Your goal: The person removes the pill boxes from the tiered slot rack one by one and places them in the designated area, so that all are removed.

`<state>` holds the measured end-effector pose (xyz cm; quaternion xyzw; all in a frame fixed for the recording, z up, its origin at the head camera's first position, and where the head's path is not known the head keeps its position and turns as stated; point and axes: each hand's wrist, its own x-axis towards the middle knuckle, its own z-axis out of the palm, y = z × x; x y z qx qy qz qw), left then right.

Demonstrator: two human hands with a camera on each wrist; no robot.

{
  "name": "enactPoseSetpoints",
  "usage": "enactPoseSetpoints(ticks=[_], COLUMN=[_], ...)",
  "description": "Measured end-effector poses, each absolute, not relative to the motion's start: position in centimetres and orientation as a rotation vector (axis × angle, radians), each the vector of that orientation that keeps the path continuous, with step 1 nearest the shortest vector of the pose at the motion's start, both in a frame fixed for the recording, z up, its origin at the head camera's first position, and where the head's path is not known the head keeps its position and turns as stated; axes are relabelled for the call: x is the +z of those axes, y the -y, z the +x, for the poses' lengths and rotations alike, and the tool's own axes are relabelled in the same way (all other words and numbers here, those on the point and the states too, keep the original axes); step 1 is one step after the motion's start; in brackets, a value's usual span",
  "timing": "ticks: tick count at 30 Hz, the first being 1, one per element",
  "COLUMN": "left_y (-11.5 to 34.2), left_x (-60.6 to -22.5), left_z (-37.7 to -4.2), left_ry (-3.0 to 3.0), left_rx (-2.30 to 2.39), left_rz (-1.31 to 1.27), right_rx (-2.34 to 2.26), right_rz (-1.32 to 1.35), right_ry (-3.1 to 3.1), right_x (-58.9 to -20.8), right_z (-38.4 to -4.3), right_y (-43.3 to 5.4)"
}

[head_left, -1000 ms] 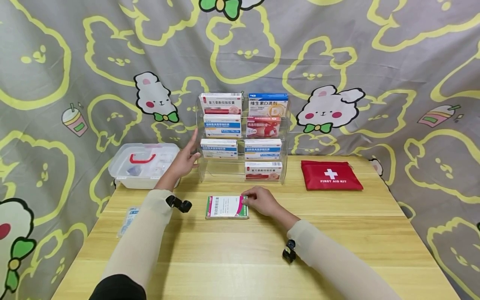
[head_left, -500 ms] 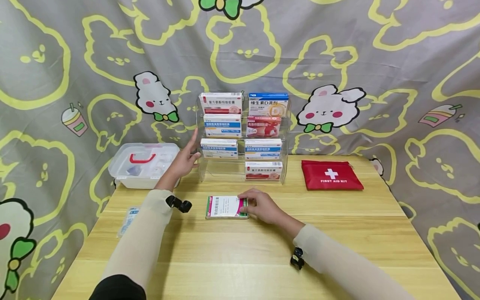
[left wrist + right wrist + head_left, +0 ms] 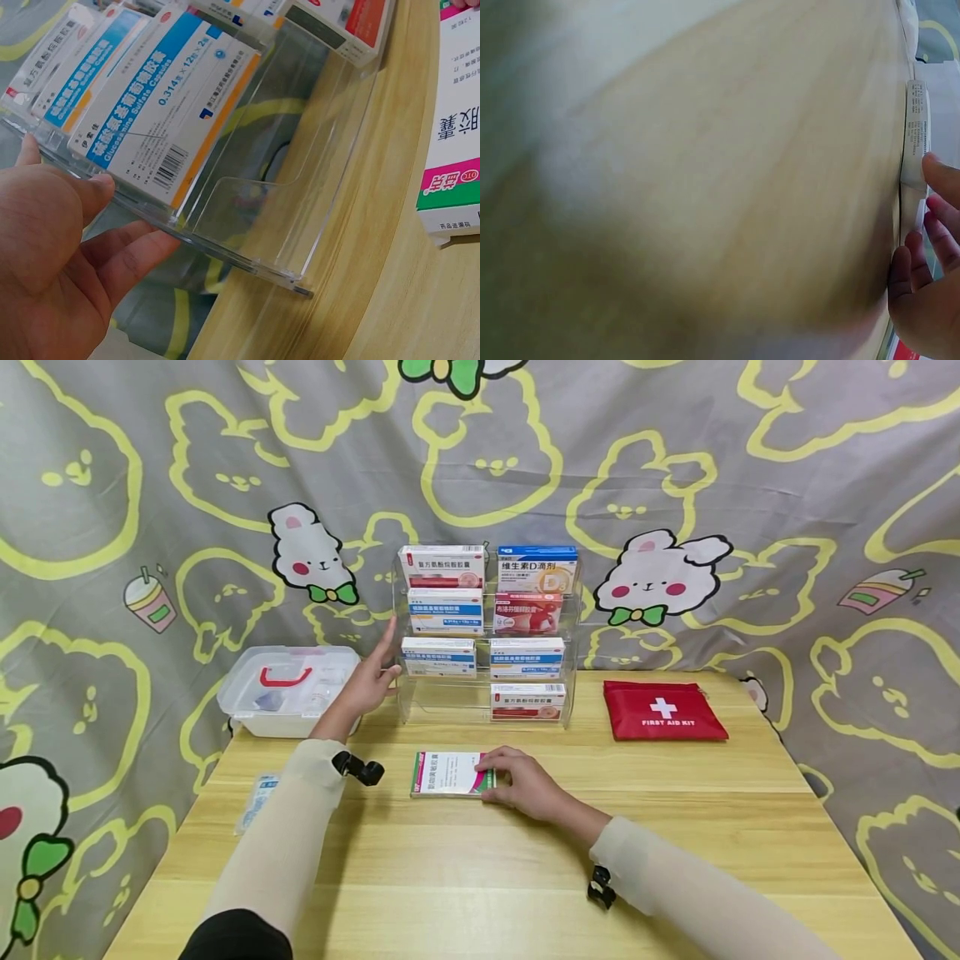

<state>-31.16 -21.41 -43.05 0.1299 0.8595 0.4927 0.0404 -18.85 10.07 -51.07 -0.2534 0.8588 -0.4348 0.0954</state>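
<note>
A clear tiered rack [image 3: 442,703] stands at the back of the table with medicine boxes in most of its slots. My left hand [image 3: 366,683] rests its fairly straight, spread fingers against the rack's left side; the left wrist view shows the fingertips [image 3: 154,244] on the clear edge. In front of the rack a white, green and magenta medicine box [image 3: 450,774] lies flat on the table. My right hand [image 3: 527,783] pinches its right end, thumb at the near edge and fingers over the top. In the right wrist view, the thumb [image 3: 941,176] touches the box's side [image 3: 915,135].
A lidded plastic case [image 3: 288,714] with a red handle sits left of the rack. To the right lies a red first aid pouch [image 3: 663,712]. A small clear packet [image 3: 257,800] lies by my left sleeve. Patterned cloth [image 3: 495,468] hangs behind the table [image 3: 465,893].
My right hand has shifted from the box's far right corner toward its near edge, with the thumb now at the front. The box and the left hand have stayed in place.
</note>
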Motion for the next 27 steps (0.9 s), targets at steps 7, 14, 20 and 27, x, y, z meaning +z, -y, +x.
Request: enactPoseSetpoints(ticks=[7,14,20,27], left_y=[21.4,21.4,21.4,21.5], left_x=[-43.1,-43.0,-42.9,-43.2], left_z=[-31.3,-31.2,-31.2,-31.4], left_ry=[-2.627,-2.622,-2.622,-2.631], left_rx=[1.510,1.494,1.501,1.500], left_rz=[0.392,0.386,0.379,0.382], right_rx=[-1.267,-1.259,-1.231,-1.216], right_rz=[-0.748,-0.760,-0.753,-0.734], right_ry=[-2.550,-2.560,-2.596,-2.618], right_x=[-50.8,-50.7,-50.8,-50.8], right_z=[-19.3,-20.2,-21.3,-22.3], right_y=[-10.0,-9.5,-8.8,-8.2])
